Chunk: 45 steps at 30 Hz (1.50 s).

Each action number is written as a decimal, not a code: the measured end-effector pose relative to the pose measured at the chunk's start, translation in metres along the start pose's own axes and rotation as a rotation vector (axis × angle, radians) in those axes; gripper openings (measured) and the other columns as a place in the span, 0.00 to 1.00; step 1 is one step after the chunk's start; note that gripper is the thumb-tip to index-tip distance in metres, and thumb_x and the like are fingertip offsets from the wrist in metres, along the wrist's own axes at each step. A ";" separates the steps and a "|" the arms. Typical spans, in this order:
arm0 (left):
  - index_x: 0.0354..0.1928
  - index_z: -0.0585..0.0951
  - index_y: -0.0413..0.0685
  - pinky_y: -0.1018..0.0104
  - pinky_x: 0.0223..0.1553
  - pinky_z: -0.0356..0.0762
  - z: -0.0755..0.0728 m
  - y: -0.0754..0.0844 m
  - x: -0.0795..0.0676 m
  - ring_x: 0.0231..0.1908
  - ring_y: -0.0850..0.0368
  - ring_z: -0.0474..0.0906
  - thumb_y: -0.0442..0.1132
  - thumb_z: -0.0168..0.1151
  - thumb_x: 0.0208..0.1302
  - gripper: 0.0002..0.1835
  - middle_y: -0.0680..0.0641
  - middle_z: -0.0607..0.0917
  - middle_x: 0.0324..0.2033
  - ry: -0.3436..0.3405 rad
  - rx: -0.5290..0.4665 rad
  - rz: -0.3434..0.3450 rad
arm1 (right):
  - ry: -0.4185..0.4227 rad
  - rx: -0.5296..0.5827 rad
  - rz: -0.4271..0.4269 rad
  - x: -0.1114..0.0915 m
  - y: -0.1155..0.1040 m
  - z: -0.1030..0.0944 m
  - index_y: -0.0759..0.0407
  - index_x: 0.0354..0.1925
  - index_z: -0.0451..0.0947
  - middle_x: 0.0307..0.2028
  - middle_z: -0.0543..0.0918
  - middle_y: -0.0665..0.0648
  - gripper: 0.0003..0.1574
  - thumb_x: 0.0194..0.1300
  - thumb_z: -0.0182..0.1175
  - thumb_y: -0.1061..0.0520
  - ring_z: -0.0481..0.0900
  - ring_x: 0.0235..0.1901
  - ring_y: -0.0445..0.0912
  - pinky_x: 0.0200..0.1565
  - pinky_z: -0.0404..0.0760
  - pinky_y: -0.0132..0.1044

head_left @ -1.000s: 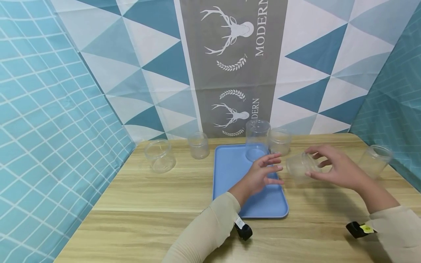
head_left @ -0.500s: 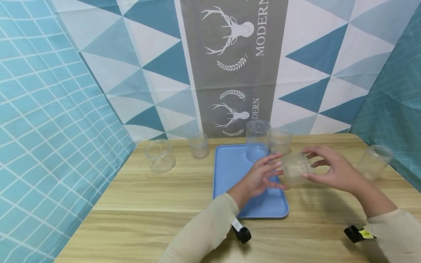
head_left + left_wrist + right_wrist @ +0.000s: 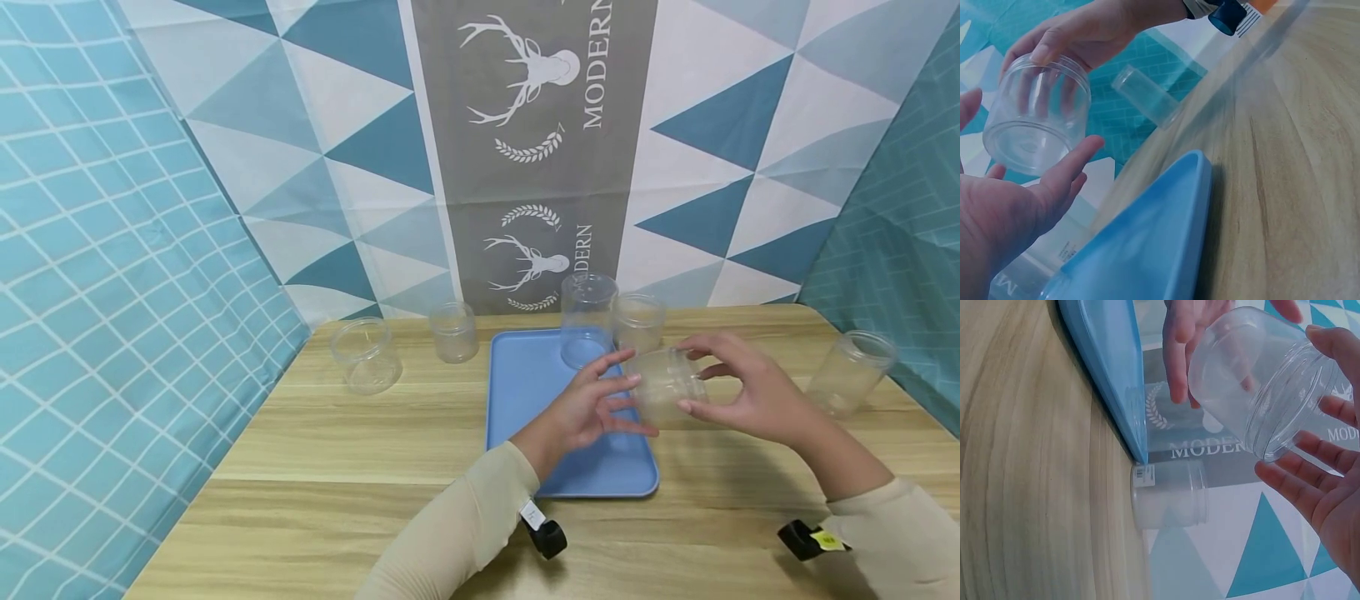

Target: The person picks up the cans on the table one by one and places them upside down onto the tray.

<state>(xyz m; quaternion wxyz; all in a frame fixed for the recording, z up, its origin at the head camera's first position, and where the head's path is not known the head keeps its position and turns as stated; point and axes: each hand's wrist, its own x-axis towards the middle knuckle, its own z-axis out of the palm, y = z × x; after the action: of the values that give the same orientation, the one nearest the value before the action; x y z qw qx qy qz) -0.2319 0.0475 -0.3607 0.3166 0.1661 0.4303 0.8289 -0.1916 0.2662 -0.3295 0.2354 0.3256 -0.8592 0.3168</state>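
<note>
The head camera showed me the right hand (image 3: pixel 738 392) gripping a clear jar (image 3: pixel 663 385) by its rim, tilted above the desk (image 3: pixel 337 467) near the right edge of a blue tray (image 3: pixel 525 383). In the left wrist view, the left hand (image 3: pixel 1013 209) lay loosely spread, grasping nothing, near the jar's base; I couldn't tell if they touched. In the right wrist view, a stickered jar (image 3: pixel 1169 499) stood beside the tray.

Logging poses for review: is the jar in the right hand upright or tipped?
Tipped: in the head view the jar slants, its threaded neck toward the right hand and its base toward the left hand.
</note>
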 end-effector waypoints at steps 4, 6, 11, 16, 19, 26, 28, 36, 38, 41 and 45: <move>0.57 0.68 0.56 0.38 0.38 0.70 -0.001 -0.002 0.000 0.50 0.39 0.70 0.31 0.56 0.57 0.24 0.40 0.68 0.53 -0.013 -0.004 0.010 | 0.006 0.002 -0.020 0.000 -0.001 0.002 0.58 0.55 0.67 0.50 0.69 0.50 0.47 0.33 0.74 0.62 0.69 0.45 0.42 0.37 0.76 0.25; 0.56 0.69 0.56 0.39 0.38 0.71 -0.001 -0.003 0.000 0.50 0.39 0.70 0.30 0.56 0.56 0.25 0.39 0.69 0.53 -0.009 -0.005 0.018 | 0.016 0.002 -0.037 0.000 -0.001 0.003 0.59 0.55 0.68 0.50 0.69 0.51 0.47 0.32 0.75 0.63 0.70 0.45 0.42 0.37 0.76 0.25; 0.56 0.70 0.56 0.40 0.38 0.72 -0.002 -0.003 0.000 0.48 0.40 0.71 0.28 0.57 0.55 0.26 0.36 0.67 0.54 0.015 -0.001 0.039 | 0.000 0.021 0.002 -0.001 0.000 0.004 0.56 0.55 0.67 0.51 0.68 0.50 0.47 0.33 0.75 0.61 0.68 0.48 0.41 0.38 0.77 0.27; 0.55 0.70 0.56 0.41 0.38 0.72 -0.005 -0.002 0.000 0.47 0.42 0.72 0.28 0.58 0.54 0.26 0.36 0.68 0.52 0.027 0.014 0.056 | -0.027 0.005 0.034 -0.001 -0.001 0.004 0.52 0.58 0.65 0.55 0.66 0.50 0.49 0.35 0.74 0.58 0.64 0.51 0.39 0.40 0.77 0.29; 0.55 0.71 0.56 0.40 0.38 0.72 -0.006 -0.001 -0.001 0.47 0.43 0.72 0.28 0.58 0.54 0.26 0.38 0.70 0.51 0.029 0.021 0.065 | -0.027 0.008 0.027 -0.001 -0.002 0.005 0.54 0.58 0.64 0.56 0.65 0.52 0.50 0.35 0.74 0.58 0.64 0.52 0.39 0.40 0.77 0.28; 0.56 0.71 0.56 0.40 0.38 0.71 -0.012 0.000 -0.004 0.48 0.41 0.71 0.28 0.57 0.54 0.27 0.40 0.71 0.48 0.006 0.015 0.067 | -0.015 0.128 0.068 -0.001 -0.005 0.005 0.53 0.61 0.61 0.55 0.66 0.53 0.50 0.39 0.71 0.65 0.68 0.50 0.41 0.40 0.76 0.26; 0.57 0.70 0.55 0.40 0.38 0.71 -0.014 0.001 -0.005 0.50 0.38 0.69 0.28 0.56 0.55 0.27 0.38 0.71 0.50 -0.008 0.003 0.065 | -0.016 0.175 0.076 -0.001 -0.005 0.005 0.54 0.61 0.60 0.54 0.66 0.55 0.49 0.41 0.69 0.67 0.69 0.49 0.41 0.40 0.76 0.27; 0.58 0.68 0.56 0.40 0.40 0.70 -0.021 0.007 -0.010 0.55 0.33 0.61 0.31 0.56 0.55 0.27 0.35 0.67 0.56 -0.031 -0.002 0.066 | -0.030 0.322 0.150 -0.003 -0.005 0.005 0.60 0.60 0.60 0.55 0.66 0.54 0.32 0.58 0.53 0.71 0.70 0.50 0.43 0.42 0.75 0.26; 0.59 0.67 0.56 0.40 0.41 0.70 -0.022 0.009 -0.011 0.56 0.32 0.59 0.31 0.56 0.55 0.28 0.35 0.64 0.57 -0.046 0.007 0.072 | -0.031 0.371 0.155 -0.004 -0.004 0.005 0.63 0.60 0.59 0.55 0.66 0.54 0.27 0.62 0.47 0.70 0.70 0.50 0.43 0.41 0.76 0.28; 0.60 0.67 0.56 0.40 0.41 0.70 -0.023 0.012 -0.013 0.55 0.32 0.60 0.32 0.55 0.56 0.28 0.36 0.63 0.58 -0.065 0.020 0.078 | -0.032 0.446 0.154 -0.004 -0.003 0.005 0.66 0.59 0.59 0.54 0.67 0.55 0.23 0.65 0.41 0.70 0.72 0.49 0.43 0.40 0.78 0.33; 0.60 0.67 0.56 0.40 0.41 0.70 -0.025 0.015 -0.015 0.55 0.33 0.62 0.32 0.54 0.56 0.27 0.35 0.62 0.59 -0.082 0.042 0.086 | -0.037 0.494 0.165 -0.005 -0.002 0.006 0.65 0.58 0.59 0.53 0.67 0.57 0.21 0.67 0.38 0.68 0.73 0.49 0.42 0.39 0.78 0.37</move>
<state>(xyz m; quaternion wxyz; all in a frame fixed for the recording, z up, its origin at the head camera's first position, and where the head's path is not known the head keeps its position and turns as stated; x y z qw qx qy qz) -0.2401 0.0157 -0.3633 0.2946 0.2247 0.4268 0.8250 -0.1881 0.2629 -0.3363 0.1066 0.3078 -0.7835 0.5291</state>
